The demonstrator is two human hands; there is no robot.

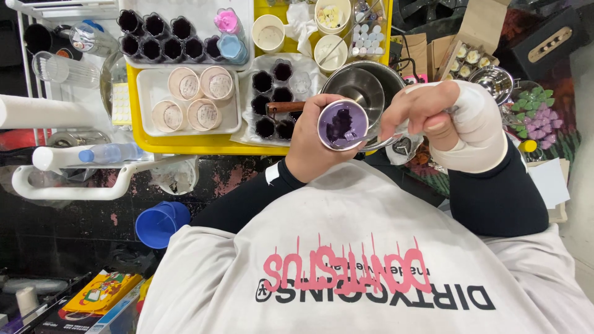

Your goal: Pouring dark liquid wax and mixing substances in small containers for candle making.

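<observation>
Purple-filled cup (pixel 342 125) in left hand (pixel 307 150)

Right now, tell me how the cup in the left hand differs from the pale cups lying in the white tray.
The purple cup is held up in the left hand; the pale cups rest in the white tray. The purple cup holds dark purple material; the pale cups look whitish inside. A metal spoon in the right hand reaches the purple cup; nothing touches the pale cups. Both are small and round.
</observation>
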